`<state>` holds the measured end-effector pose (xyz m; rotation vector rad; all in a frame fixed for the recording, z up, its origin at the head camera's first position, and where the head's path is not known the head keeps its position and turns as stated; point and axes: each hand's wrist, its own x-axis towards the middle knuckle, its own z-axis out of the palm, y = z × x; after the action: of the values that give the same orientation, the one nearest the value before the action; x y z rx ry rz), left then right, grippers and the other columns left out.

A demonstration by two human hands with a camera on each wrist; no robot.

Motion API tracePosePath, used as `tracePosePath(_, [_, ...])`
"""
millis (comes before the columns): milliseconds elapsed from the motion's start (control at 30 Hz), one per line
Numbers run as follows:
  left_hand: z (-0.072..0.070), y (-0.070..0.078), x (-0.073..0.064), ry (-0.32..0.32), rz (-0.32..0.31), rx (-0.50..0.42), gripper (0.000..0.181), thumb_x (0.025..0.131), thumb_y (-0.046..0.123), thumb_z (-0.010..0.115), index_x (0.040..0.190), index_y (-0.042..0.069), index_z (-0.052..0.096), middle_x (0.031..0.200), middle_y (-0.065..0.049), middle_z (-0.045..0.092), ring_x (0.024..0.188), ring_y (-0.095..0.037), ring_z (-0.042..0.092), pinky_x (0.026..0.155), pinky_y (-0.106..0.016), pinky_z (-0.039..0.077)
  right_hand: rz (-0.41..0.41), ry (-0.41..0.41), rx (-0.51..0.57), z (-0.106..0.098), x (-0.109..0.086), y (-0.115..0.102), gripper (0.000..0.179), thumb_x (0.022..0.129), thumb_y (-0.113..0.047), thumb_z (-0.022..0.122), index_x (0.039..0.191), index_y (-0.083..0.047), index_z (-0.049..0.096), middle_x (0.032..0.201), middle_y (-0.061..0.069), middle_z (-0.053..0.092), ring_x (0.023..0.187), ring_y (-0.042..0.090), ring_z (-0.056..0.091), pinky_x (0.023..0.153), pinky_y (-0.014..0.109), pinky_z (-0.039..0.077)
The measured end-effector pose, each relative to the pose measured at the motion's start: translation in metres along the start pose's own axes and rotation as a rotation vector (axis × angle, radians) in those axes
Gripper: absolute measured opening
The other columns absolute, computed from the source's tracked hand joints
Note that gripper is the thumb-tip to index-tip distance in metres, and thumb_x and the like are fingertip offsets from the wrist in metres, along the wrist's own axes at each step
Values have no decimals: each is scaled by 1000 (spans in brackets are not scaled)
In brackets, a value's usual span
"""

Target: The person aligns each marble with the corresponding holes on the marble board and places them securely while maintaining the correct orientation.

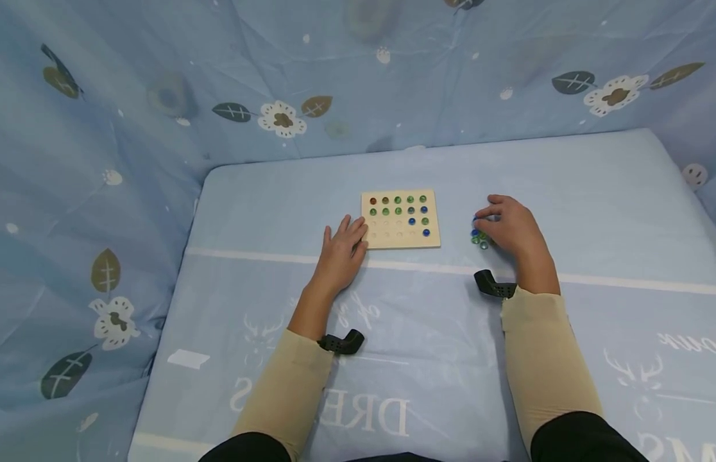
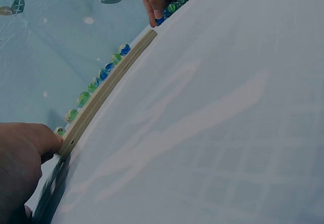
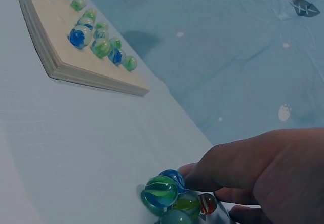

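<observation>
A pale wooden board point(image 1: 399, 240) with rows of round hollows lies flat, its far rows and right side carrying glass marbles point(image 1: 398, 211) in green, blue and reddish brown. At the board's left edge rests my left hand point(image 1: 339, 256), fingers spread and fairly straight, touching the edge and near corner. To the right of the board, my right hand point(image 1: 511, 228) bends over a small cluster of loose marbles point(image 3: 177, 203). Its thumb and forefinger pinch a blue marble point(image 3: 173, 177) at the cluster's edge. Part of the cluster is hidden under that hand.
The board and marbles lie on a light blue printed cloth point(image 1: 416, 301) over a flat surface. Behind it and on the left hangs a blue floral cloth point(image 1: 346, 83). Black bands point(image 1: 342, 342) sit on both wrists.
</observation>
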<state>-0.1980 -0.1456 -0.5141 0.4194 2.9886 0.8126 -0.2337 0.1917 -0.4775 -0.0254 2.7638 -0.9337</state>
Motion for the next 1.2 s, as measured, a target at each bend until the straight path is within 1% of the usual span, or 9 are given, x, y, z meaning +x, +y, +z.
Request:
tracePosePath(133, [-2, 0, 1, -3, 0, -8, 44, 101, 30, 43, 142, 15, 44, 151, 5, 34, 145, -18, 15, 116, -53, 2, -2, 11, -7, 0, 1, -2, 35, 91, -23, 57, 116, -1, 65, 151, 18, 30, 140, 41, 20, 109, 59, 23])
tracePosePath(300, [-3, 0, 0, -23, -14, -29, 44, 101, 30, 43, 142, 15, 44, 151, 6, 34, 145, -17, 15, 116, -52, 2, 22, 16, 9, 1, 0, -5, 36, 92, -27, 57, 116, -2, 66, 150, 16, 33, 140, 41, 21, 109, 59, 21])
tracePosePath(400, [-5, 1, 1, -27, -18, -23, 44, 101, 30, 43, 142, 15, 43, 151, 6, 33, 145, -17, 15, 117, -52, 2, 10, 34, 24, 1, 0, -7, 35, 91, -28, 58, 115, -3, 66, 149, 16, 35, 140, 40, 22, 110, 59, 21])
tracePosePath(467, [-7, 1, 3, -27, -18, -15, 44, 101, 30, 43, 143, 15, 43, 152, 6, 33, 145, -17, 15, 116, -52, 2, 2, 47, 30, 1, 1, -9, 35, 91, -28, 58, 114, -3, 66, 148, 16, 36, 140, 39, 23, 110, 58, 22])
tracePosePath(567, [-9, 2, 4, -32, -20, -7, 45, 101, 30, 43, 143, 16, 42, 152, 5, 33, 145, -17, 15, 116, -53, 2, 12, 65, 33, 3, 4, -12, 35, 91, -29, 59, 114, -4, 67, 147, 14, 39, 140, 37, 25, 111, 57, 22])
tracePosePath(733, [-12, 2, 3, -41, -25, -28, 44, 101, 30, 44, 142, 16, 43, 151, 6, 34, 145, -16, 15, 117, -52, 2, 21, 71, 28, 7, 7, -16, 35, 91, -29, 59, 114, -5, 67, 147, 11, 40, 140, 35, 26, 111, 55, 22])
tracePosePath(933, [-11, 1, -1, -75, -44, -44, 44, 101, 31, 43, 143, 17, 43, 151, 9, 32, 145, -14, 13, 117, -50, 0, -1, 61, 40, 10, 4, -19, 35, 91, -29, 59, 116, -4, 66, 148, 11, 39, 140, 34, 26, 111, 55, 23])
tracePosePath(1200, [-14, 2, 4, -51, -31, -31, 44, 101, 31, 43, 143, 18, 43, 152, 8, 33, 145, -15, 14, 117, -51, 2, -88, 102, 52, 10, 8, -27, 35, 90, -30, 62, 115, -5, 67, 146, 8, 42, 139, 30, 29, 111, 52, 26])
